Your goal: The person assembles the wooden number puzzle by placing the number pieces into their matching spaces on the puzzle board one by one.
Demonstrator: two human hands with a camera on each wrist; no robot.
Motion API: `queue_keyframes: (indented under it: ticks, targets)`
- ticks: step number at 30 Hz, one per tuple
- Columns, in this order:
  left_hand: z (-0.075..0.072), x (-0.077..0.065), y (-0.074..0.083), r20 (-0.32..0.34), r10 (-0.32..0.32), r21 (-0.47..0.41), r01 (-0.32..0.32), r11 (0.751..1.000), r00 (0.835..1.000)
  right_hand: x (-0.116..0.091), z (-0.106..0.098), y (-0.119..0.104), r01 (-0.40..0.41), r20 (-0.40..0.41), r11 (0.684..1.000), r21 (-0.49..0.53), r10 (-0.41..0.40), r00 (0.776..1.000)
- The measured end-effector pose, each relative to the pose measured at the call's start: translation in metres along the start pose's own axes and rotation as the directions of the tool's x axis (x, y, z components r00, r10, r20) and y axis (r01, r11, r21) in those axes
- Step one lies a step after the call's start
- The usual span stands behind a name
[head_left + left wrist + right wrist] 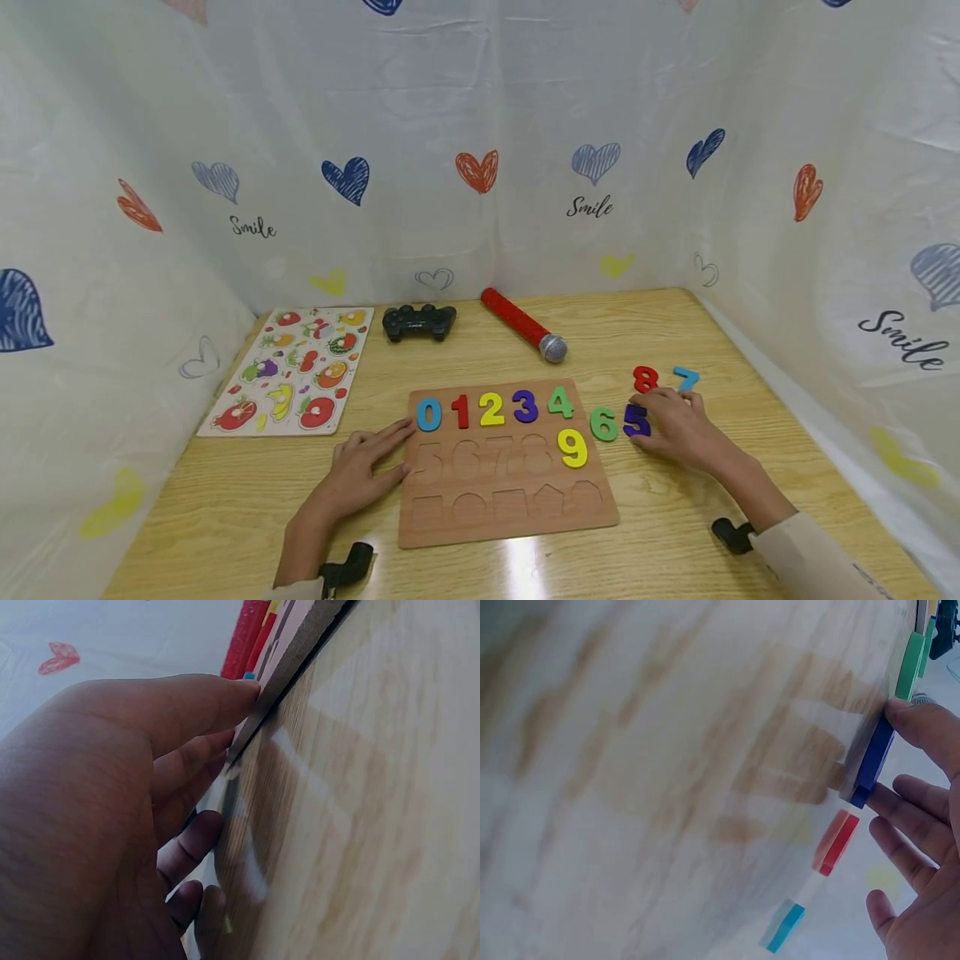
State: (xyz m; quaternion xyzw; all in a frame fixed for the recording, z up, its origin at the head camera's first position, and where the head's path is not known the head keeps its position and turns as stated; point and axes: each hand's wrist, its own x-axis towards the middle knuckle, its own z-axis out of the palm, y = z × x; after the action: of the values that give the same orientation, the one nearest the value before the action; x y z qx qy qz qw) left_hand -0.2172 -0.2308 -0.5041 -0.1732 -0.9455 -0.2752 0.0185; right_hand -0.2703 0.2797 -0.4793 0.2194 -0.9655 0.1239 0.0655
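A wooden number puzzle board [510,508] lies on the table, with the 0, 1, 2, 3 and 4 in its top row and a yellow 9 [573,448] below the 4. My left hand [362,475] rests at the board's left edge, fingertips and thumb touching it; in the left wrist view the hand [97,780] has its fingers extended. Right of the board, my right hand [678,427] pinches a purple 5 [637,420] by its ends, thumb and finger of the hand [930,825] meeting it in the right wrist view. A green 6 [603,424] lies beside it.
A red 8 [645,379] and a blue 7 [686,378] lie beyond my right hand. Farther back are a red microphone [517,319] and a black game controller [419,322]. A fruit puzzle board [300,333] lies at the left. A printed curtain [420,100] encloses the table.
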Motion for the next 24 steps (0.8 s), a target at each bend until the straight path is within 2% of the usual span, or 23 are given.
queue_keyframes:
  ticks: [24]
  targets:
    - [0.0004,-0.0003,-0.0015,0.018,-0.013,0.000,0.013,1.000,1.000,0.0036,-0.0036,-0.0049,0.038,-0.027,0.999,-0.006,-0.038,0.999]
